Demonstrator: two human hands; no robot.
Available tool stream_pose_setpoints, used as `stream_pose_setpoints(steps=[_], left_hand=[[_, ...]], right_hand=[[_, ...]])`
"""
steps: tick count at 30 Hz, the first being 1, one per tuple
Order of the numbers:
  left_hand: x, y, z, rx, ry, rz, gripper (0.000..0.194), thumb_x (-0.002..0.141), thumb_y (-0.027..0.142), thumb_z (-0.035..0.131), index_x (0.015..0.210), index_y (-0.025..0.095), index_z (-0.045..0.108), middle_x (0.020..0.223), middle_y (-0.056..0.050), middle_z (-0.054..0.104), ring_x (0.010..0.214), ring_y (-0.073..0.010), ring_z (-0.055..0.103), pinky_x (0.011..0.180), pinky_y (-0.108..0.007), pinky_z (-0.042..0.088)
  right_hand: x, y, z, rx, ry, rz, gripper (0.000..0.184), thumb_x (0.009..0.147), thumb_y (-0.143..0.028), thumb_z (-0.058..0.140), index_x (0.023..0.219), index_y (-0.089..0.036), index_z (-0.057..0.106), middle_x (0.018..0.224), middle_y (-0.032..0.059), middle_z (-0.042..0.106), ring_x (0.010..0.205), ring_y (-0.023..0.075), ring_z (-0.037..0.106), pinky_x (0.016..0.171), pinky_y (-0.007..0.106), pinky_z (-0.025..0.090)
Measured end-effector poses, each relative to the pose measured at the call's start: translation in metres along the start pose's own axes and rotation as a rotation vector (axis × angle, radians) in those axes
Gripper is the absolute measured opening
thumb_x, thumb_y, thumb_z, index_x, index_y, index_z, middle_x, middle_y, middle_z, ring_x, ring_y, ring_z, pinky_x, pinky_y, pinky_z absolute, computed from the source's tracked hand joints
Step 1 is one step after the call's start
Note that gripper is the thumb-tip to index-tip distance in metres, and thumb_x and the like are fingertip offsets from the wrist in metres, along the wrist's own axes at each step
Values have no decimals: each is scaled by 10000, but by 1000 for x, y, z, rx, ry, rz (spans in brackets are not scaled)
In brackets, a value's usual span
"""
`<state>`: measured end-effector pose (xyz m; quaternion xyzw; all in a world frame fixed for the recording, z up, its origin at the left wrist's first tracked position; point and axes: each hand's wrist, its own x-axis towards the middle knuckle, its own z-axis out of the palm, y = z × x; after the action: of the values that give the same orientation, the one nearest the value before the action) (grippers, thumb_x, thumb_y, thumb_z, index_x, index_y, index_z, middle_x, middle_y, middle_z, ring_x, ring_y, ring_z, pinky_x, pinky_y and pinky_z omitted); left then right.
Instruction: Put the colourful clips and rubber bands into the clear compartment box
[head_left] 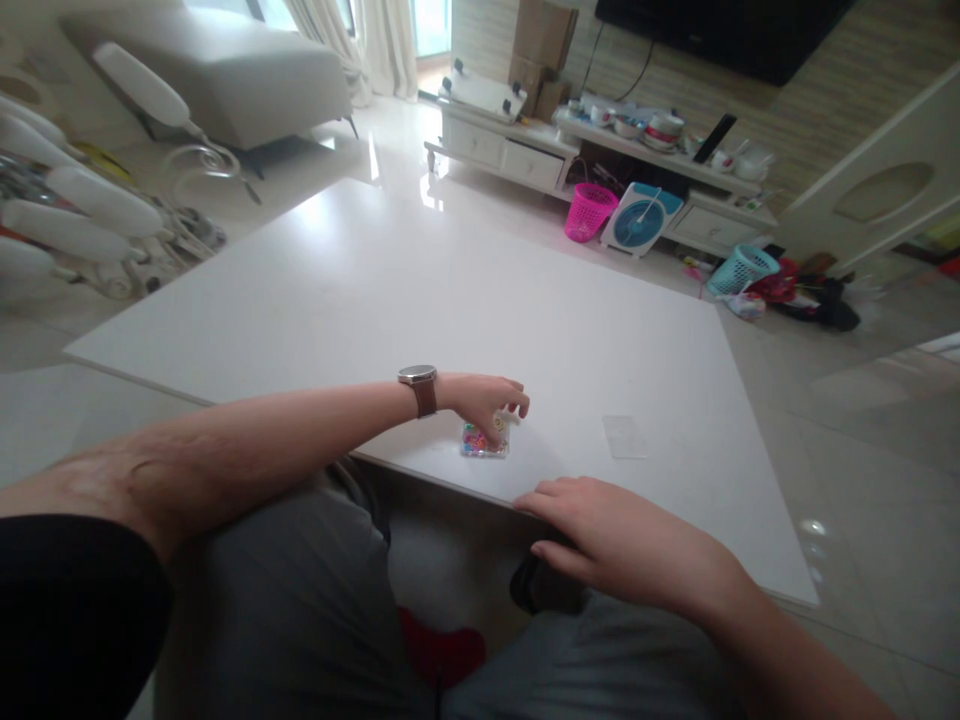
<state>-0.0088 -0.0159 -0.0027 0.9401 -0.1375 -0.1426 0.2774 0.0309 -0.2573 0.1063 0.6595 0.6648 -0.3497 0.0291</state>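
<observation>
A small clear box [474, 450] of colourful little pieces sits near the table's front edge. Over it reaches my left hand [484, 402], its thumb down at the pieces and its bent fingers held apart from the thumb. I see nothing held in that hand, though part of the box is hidden beneath it. My right hand [589, 515] rests at the table's edge, fingers stretched over the top and thumb spread below, holding nothing. To the right of the box, a flat clear square [624, 437], like a lid, lies on the white table [480, 300].
White chairs [90, 200] stand at the left, with a pale couch [247, 80] behind. Beyond the table are a pink basket [589, 212], a blue-and-white fan [641, 220], a turquoise basket [742, 268] and a low cabinet [529, 165]. My legs are under the front edge.
</observation>
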Motion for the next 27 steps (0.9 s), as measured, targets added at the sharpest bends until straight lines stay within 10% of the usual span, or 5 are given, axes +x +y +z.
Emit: stream_pose_setpoints(steps=[27], left_hand=[[1,-4,6,43,18,0,433,689,383,803,1058,216,652,1187,-68,611,1147,-236,527,993,-331,372]], right_hand=[[1,1,1,16,4,-8,237,955,-327,555,1146,-227,652,1068,79,696,981,241,648,836,353,475]])
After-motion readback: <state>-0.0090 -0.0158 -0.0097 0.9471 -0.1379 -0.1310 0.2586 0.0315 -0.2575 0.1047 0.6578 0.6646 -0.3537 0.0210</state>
